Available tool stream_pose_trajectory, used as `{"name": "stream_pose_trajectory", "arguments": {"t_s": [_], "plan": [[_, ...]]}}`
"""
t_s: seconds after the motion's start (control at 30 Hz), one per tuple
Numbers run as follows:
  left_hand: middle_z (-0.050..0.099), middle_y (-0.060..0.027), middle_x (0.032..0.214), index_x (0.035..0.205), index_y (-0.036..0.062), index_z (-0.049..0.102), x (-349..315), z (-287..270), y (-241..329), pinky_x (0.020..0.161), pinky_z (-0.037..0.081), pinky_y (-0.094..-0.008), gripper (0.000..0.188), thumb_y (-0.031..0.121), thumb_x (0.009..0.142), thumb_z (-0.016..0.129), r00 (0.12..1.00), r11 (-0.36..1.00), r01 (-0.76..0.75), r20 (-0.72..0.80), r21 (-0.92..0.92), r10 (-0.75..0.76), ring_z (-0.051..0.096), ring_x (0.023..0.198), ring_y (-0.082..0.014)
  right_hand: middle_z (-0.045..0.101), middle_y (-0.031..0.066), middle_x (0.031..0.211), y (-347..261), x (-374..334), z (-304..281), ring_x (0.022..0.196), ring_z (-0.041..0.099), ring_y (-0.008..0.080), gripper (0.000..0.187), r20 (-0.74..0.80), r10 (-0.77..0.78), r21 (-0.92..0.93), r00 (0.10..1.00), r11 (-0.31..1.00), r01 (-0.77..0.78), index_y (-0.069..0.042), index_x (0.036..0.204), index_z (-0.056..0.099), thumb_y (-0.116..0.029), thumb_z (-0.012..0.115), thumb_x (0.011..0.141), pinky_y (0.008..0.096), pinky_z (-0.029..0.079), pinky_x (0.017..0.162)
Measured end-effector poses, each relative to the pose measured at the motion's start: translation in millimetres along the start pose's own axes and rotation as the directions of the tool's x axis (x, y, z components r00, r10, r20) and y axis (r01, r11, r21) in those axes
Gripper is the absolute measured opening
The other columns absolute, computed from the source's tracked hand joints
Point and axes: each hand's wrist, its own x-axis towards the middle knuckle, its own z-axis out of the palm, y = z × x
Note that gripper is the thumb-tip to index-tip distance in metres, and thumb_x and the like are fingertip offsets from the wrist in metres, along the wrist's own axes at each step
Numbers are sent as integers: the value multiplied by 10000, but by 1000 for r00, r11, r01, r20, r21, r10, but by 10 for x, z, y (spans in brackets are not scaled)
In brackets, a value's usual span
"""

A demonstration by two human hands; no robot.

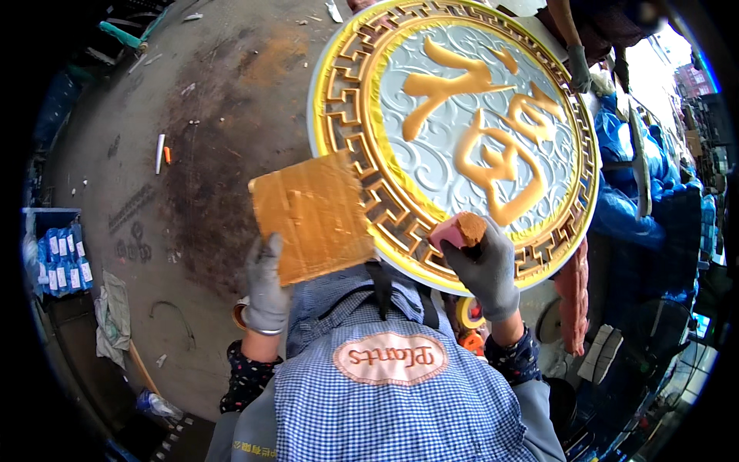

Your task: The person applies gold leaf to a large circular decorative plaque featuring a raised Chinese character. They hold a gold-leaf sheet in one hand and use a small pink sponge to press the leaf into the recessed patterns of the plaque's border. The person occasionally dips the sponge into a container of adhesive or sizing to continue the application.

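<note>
My left hand [267, 285], in a grey glove, grips the edge of a square board [312, 215] coated with shiny gold paint. Between the fingers of my gloved right hand [490, 271] is a pink sponge [445, 233] whose face is stained gold-brown. The sponge is over the near rim of a large round panel [431, 165]; whether it touches cannot be made out. This panel has pale grey scroll relief, raised gold characters [504, 173] and a gold key-pattern border [356, 115]. Yellow covering lines its rings, and the gold board overlaps its left edge.
Another person's gloved hand [579, 69] is at the panel's far right edge. Blue plastic-wrapped bundles [620, 192] lie to the right. A box of blue packets [63, 258] stands at the left. On the stained floor are a white tube [159, 154] and an orange piece [167, 155].
</note>
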Motion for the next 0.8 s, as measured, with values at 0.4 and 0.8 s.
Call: {"name": "stream_pose_trajectory", "arguments": {"t_s": [0.4, 0.8], "plan": [[684, 4, 1249, 1399, -2, 627, 524, 122, 353, 966, 503, -252, 447, 335, 1104, 640, 940, 982, 29, 328, 184, -89, 593, 1101, -66, 716, 128, 1037, -887, 508, 859, 824, 740, 309, 370, -51, 16, 96, 999, 995, -11, -62, 1155, 724, -131, 858, 817, 374, 590, 716], [711, -74, 1302, 1419, -14, 604, 1082, -89, 610, 985, 550, -301, 441, 299, 1110, 621, 836, 957, 107, 496, 269, -233, 663, 1141, -133, 716, 123, 1068, -1152, 448, 1210, 857, 730, 342, 447, -130, 60, -313, 990, 945, -99, -95, 1177, 712, -129, 869, 760, 416, 580, 734]]}}
